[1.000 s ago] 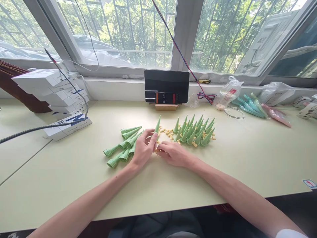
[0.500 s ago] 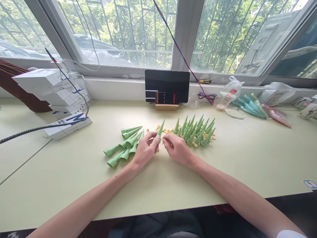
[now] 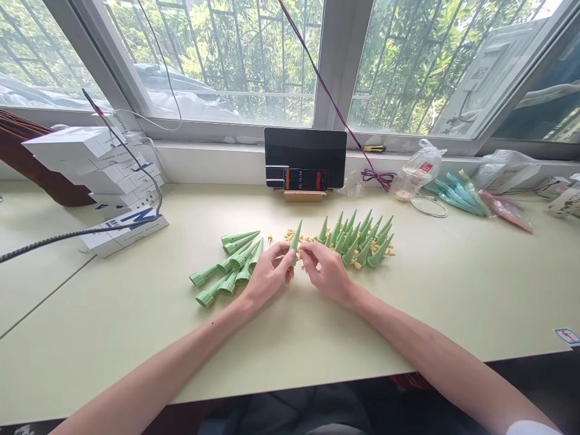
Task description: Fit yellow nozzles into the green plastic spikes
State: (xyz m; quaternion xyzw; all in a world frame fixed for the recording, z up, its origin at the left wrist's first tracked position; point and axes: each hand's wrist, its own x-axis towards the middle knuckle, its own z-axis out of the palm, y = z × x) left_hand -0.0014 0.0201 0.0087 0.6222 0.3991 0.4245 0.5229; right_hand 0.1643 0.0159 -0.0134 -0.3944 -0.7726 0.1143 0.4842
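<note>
Green cone (image 3: pixel 296 234) was held tip up, leaning slightly right, above the table (image 3: pixel 203 350) between your two hands. Your left hand (image 3: pixel 270 269) grasped its lower part. Your right hand (image 3: pixel 327 269) had thumb and finger pinched together at the cone's side, apparently on a small yellow fitting (image 3: pixel 298 256); whether that was seated, you could not tell. Just beyond lay loose yellow pieces (image 3: pixel 290 234), one of them apart toward the left. On the right you had a tight cluster of standing cones (image 3: pixel 350 252), with yellow showing at several bases; judged as done. On the left you had lying cones (image 3: pixel 239 260), no yellow visible on them; judged as remaining. Comparing the groups, you seemed past halfway, with this cone in progress. Farther back, a phone (image 3: pixel 306 179) showing a timer stood before a dark tablet (image 3: pixel 306 145).
</note>
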